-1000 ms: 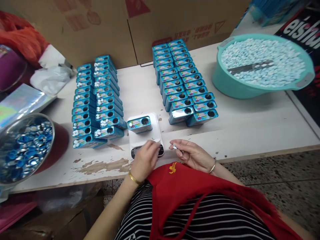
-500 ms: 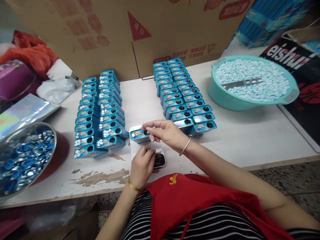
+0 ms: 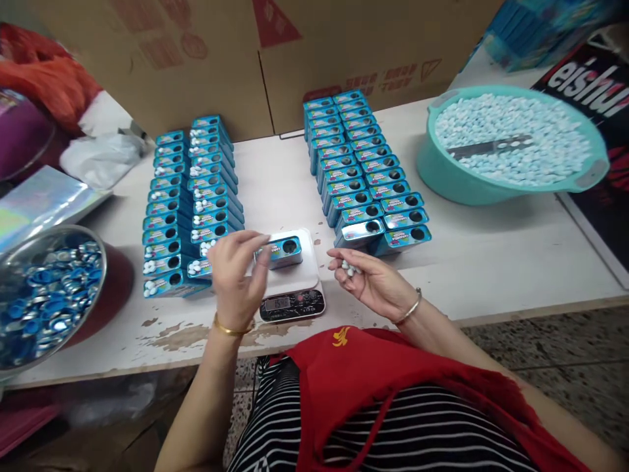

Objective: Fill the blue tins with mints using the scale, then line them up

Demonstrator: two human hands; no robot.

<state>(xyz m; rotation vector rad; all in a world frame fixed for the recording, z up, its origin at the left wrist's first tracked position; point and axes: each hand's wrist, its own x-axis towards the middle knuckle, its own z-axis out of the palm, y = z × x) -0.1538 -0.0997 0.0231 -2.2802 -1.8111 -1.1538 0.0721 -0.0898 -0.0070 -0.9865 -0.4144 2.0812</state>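
A white digital scale (image 3: 301, 282) with a black display panel stands in front of me, bearing a blue candy tin (image 3: 285, 258) with a dark round hole in its top. My left hand (image 3: 240, 275) is at the tin's left end, thumb and fingers apart; I cannot tell whether they touch it. To the right of the scale, my right hand (image 3: 377, 283) is curled palm up around several small pale candies (image 3: 350, 268). Rows of blue tins (image 3: 211, 200) with white candies on their tops stand at the left. More tins (image 3: 351, 181) with holes in their tops stand at the right.
A turquoise basin (image 3: 457, 180) of pale candies, with a flat metal strip (image 3: 486, 148) on them, stands at the right. At the left is a metal bowl (image 3: 105, 282) of blue and silver caps (image 3: 56, 298). A large cardboard box (image 3: 216, 78) stands behind the tins.
My left hand has moved up and left, from the scale's front to the tin's left end. My right hand has drawn back rightward from the tin's hole, uncovering the scale.
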